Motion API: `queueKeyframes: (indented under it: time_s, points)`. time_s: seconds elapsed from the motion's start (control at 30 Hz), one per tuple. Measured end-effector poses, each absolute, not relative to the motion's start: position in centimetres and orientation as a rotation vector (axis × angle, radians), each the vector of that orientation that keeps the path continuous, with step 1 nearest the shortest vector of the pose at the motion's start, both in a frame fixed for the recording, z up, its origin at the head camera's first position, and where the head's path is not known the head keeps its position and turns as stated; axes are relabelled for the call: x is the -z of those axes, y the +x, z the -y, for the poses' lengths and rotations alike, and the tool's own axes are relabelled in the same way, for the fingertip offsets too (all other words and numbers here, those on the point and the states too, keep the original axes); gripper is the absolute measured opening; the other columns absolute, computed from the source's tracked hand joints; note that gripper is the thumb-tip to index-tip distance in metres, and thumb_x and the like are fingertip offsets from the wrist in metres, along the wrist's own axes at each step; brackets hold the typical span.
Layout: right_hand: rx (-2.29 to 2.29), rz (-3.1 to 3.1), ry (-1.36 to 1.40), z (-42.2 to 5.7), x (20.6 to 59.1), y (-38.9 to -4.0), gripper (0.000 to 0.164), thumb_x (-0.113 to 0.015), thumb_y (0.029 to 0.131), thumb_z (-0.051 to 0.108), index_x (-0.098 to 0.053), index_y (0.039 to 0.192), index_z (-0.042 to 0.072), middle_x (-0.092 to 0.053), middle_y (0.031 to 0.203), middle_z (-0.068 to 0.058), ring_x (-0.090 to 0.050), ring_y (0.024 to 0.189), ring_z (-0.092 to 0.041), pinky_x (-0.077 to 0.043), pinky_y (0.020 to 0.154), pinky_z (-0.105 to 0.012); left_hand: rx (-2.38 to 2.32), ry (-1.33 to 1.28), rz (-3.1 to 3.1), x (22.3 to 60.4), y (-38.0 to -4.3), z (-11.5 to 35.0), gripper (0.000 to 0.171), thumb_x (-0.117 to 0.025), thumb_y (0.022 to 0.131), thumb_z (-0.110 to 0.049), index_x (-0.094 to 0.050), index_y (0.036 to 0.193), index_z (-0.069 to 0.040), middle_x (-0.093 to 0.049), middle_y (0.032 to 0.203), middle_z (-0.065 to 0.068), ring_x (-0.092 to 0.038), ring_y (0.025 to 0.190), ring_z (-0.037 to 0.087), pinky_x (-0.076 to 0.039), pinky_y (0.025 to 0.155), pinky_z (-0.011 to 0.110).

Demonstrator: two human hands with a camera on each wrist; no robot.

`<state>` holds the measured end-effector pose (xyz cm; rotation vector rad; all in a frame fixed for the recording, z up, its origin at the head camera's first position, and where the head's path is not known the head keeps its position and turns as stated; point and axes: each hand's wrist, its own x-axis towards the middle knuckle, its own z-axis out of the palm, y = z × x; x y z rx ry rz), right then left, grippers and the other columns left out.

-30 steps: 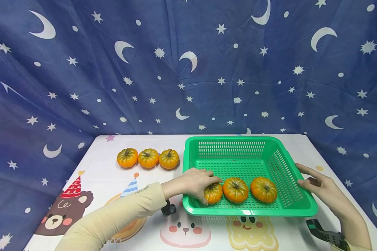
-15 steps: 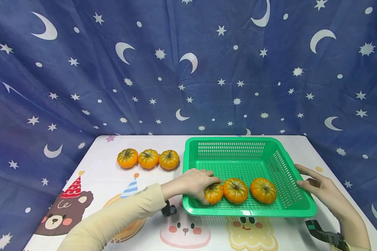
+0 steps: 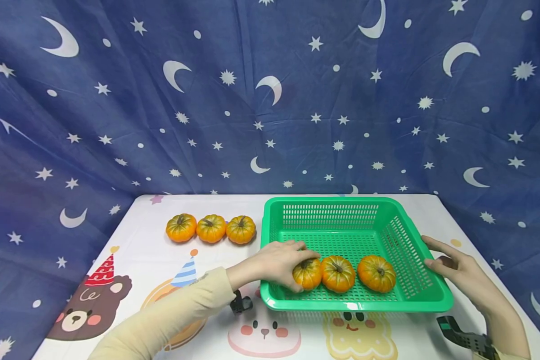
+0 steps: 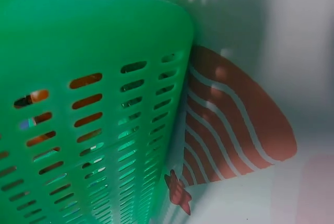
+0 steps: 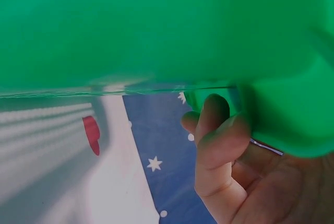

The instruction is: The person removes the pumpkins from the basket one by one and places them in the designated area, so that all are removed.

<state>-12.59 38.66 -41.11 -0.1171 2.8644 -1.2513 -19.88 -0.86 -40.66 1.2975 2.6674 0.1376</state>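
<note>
A green plastic basket point(image 3: 355, 305) stands on the table, with three orange pumpkins in a row along its near side. My left hand point(image 3: 283, 264) reaches over the basket's left rim and holds the left pumpkin point(image 3: 308, 274), thumb at the near side and fingers over the far side. Right beside that one sits the middle pumpkin point(image 3: 338, 274); a small gap separates it from the right pumpkin point(image 3: 377, 273). At the basket's right rim, my right hand point(image 3: 456, 262) grips the edge, its curled fingers point(image 5: 222, 145) showing beneath the rim in the right wrist view.
Three more pumpkins line up on the table left of the basket: a left one point(image 3: 181, 228), a middle one point(image 3: 211, 228) and a right one point(image 3: 240, 229). The white tablecloth point(image 3: 139, 225) has cartoon prints. Behind it hangs a blue curtain point(image 3: 234, 100) with moons and stars.
My left hand and the pumpkin it holds have shifted slightly right, up against the middle pumpkin. The right hand stays at the basket's rim.
</note>
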Motion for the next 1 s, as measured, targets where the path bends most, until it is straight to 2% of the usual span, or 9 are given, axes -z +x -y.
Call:
queueKeyframes:
  time_s: [0.33, 0.7, 1.0]
  points:
    - [1.248, -2.857, -0.108, -38.7, 41.0, -12.6, 0.062, -0.056, 0.097, 0.024, -0.031, 0.149, 0.001, -0.047, 0.108, 0.031, -0.060, 0.077, -0.006, -0.046, 0.067, -0.017, -0.347, 1.283, -2.686, 40.6, -19.9, 1.3, 0.081, -0.075, 0.073, -0.048, -0.038, 0.145, -0.038, -0.051, 0.133, -0.007, -0.052, 0.115, 0.010, -0.048, 0.086, 0.031]
    - [1.254, -2.849, -0.088, -38.4, 41.1, -12.7, 0.062, -0.056, 0.097, 0.026, -0.031, 0.149, 0.002, -0.044, 0.109, 0.031, -0.061, 0.077, -0.005, -0.047, 0.068, -0.018, -0.421, 1.331, -2.676, 40.3, -19.7, 1.8, 0.082, -0.075, 0.075, -0.045, -0.037, 0.146, -0.035, -0.050, 0.133, -0.006, -0.049, 0.116, 0.012, -0.049, 0.087, 0.031]
    - [1.262, -2.851, -0.089, -38.6, 41.1, -12.6, 0.062, -0.056, 0.097, 0.025, -0.031, 0.149, 0.002, -0.043, 0.110, 0.033, -0.062, 0.078, -0.004, -0.048, 0.068, -0.018, -0.476, 1.341, -2.695, 39.3, -19.3, 2.3, 0.082, -0.076, 0.073, -0.043, -0.037, 0.145, -0.037, -0.049, 0.132, -0.005, -0.049, 0.113, 0.012, -0.049, 0.089, 0.031]
